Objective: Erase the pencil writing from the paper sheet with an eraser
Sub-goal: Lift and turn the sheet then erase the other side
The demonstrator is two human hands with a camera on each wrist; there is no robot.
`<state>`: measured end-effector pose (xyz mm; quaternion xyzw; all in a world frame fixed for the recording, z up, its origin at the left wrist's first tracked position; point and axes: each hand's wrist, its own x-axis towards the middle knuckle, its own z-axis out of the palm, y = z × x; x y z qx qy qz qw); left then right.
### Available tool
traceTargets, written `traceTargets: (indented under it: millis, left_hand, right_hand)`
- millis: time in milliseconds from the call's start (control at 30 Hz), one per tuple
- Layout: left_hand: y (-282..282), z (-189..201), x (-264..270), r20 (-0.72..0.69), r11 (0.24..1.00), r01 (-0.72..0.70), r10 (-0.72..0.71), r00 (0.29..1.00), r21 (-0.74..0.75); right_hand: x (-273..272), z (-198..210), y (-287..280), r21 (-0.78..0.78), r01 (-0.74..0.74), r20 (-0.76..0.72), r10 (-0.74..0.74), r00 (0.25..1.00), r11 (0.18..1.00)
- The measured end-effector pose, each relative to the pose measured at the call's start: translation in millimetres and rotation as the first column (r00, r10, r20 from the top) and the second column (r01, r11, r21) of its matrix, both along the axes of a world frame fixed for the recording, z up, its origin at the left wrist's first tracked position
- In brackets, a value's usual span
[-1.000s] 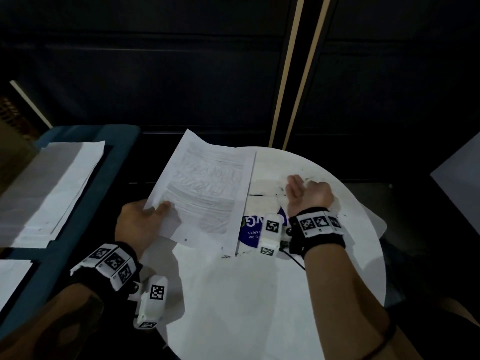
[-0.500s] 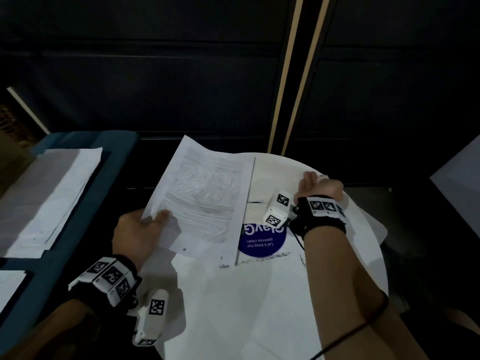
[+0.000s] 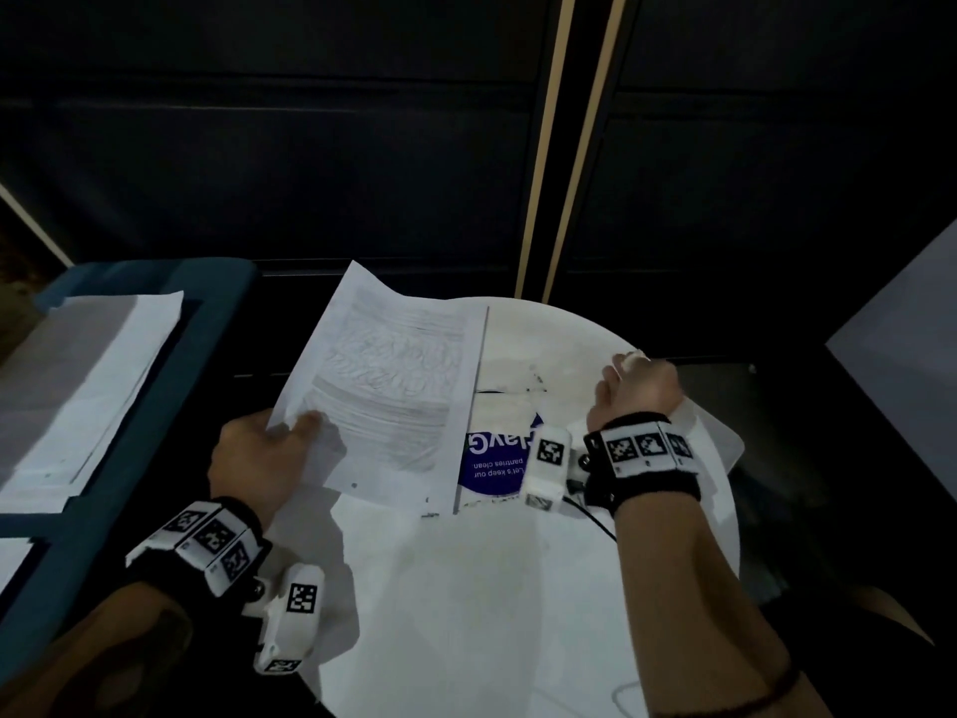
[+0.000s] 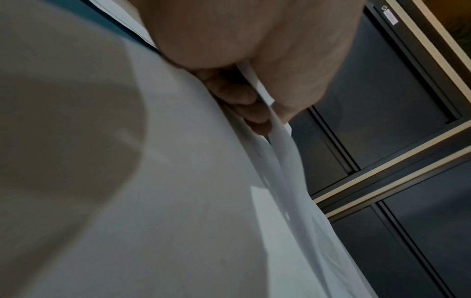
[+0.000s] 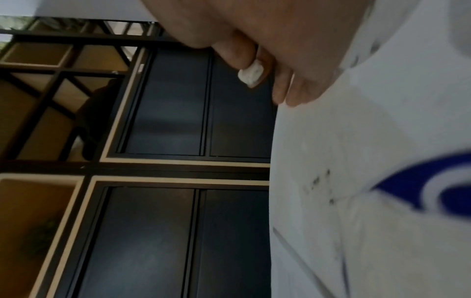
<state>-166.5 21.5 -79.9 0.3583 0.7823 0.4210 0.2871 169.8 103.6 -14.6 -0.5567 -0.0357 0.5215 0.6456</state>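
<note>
Left hand (image 3: 259,461) pinching corner of pencil-scribbled paper sheet (image 3: 393,391), right hand (image 3: 639,388) curled around white eraser (image 5: 251,75), round white table (image 3: 466,614) beneath.

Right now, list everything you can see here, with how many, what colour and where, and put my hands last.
Paper sheet: one, white with grey pencil scribble, over the table's left edge.
Eraser: one, white, smudged, pinched in the right hand.
Table: one, white, round, in front.
Sticker: one, blue with white lettering, on the table beside the sheet.
Paper stack: one, white, on the blue surface at far left.
Wrist bands: two, black with white marker tags.
Left hand: grips the sheet's near left corner.
Right hand: holds the eraser near the table's far right edge.
</note>
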Motion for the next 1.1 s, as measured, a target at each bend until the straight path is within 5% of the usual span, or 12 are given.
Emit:
traceTargets:
  millis: [100,367,467,567,667,733,800,867,967,1100]
  left_hand:
    - [-1.0,2.6,1.1,-0.007,1.0,0.018,-0.018,1.0,-0.021]
    - [-24.7,13.8,33.7,-0.114,0.975,0.157,-0.176,0.978,-0.158]
    - [-43.4,27.7,54.9,-0.06,0.938,0.224,-0.248,0.967,-0.265]
    - [-62.6,46.7,68.3,-0.137,0.853,0.314,-0.4,0.906,-0.417]
    - [-77.5,71.6,70.2,-0.359,0.724,0.264,-0.582,0.73,-0.637]
    - [-79.0,88.5,70.8,-0.624,0.75,0.095,-0.607,0.491,-0.654]
    - [-68.6,95.5,74.8,-0.754,0.823,0.138,-0.562,0.34,-0.552]
    - [-49.8,86.0,78.4,-0.7,0.744,0.387,-0.658,0.278,-0.545]
    - [-30.4,69.7,89.6,-0.454,0.438,0.598,-0.881,0.136,-0.671]
    - [-30.5,57.2,100.2,-0.394,0.395,0.67,-0.904,0.164,-0.629]
  right_hand:
    - [19.0,4.7,-18.6,0.075,-0.114,-0.041,0.117,0.992,0.991]
    - [57.8,-1.5,-56.7,-0.011,-0.478,0.256,0.464,0.848,0.878]
    - [58.9,-1.6,-71.6,-0.133,-0.636,0.425,0.623,0.656,0.76]
    - [48.3,-1.8,-83.0,-0.321,-0.73,0.638,0.707,0.304,0.604]
    - [38.0,-6.7,-89.9,-0.44,-0.744,0.732,0.681,0.028,0.503]
    - [35.8,-8.7,-91.7,-0.462,-0.747,0.751,0.658,-0.045,0.477]
    - [36.0,-8.2,-91.4,-0.497,-0.734,0.759,0.643,-0.108,0.464]
    - [35.5,-6.8,-91.7,-0.525,-0.717,0.753,0.643,-0.141,0.459]
    - [36.5,-5.5,-93.2,-0.515,-0.712,0.751,0.651,-0.108,0.477]
    - [44.1,-7.2,-94.7,-0.436,-0.737,0.726,0.686,0.052,0.517]
